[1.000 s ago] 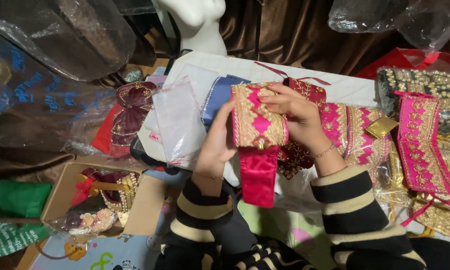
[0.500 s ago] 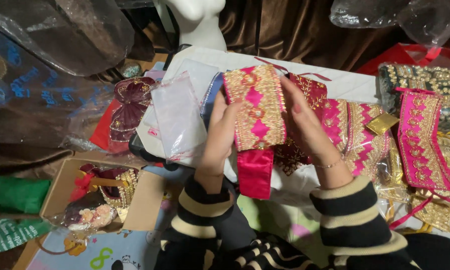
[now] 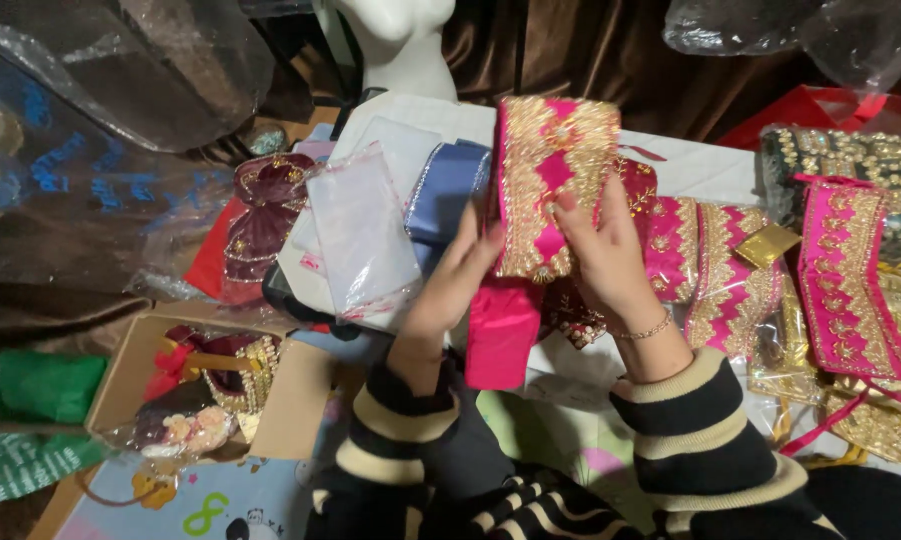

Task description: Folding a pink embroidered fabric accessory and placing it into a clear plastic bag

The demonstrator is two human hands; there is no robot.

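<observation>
Both my hands hold up a pink and gold embroidered band [image 3: 550,180] with a plain pink satin end [image 3: 500,335] hanging below it. My left hand [image 3: 450,290] grips its left edge. My right hand [image 3: 605,250], with a thin bracelet at the wrist, grips its right edge, fingers spread over the embroidery. The band stands upright above a table covered in white cloth [image 3: 690,170]. Behind it lies a dark red embroidered piece [image 3: 635,195].
More pink and gold bands [image 3: 710,270] and a long pink trim [image 3: 845,280] lie at the right. A clear plastic bag [image 3: 360,230], a blue ribbon roll [image 3: 445,190] and a maroon bow [image 3: 265,210] sit at the left. A cardboard box [image 3: 290,400] holds ornaments. A white mannequin bust [image 3: 400,45] stands behind.
The band has been lifted higher and turned more upright between my hands. My right hand has shifted from its top to its right edge.
</observation>
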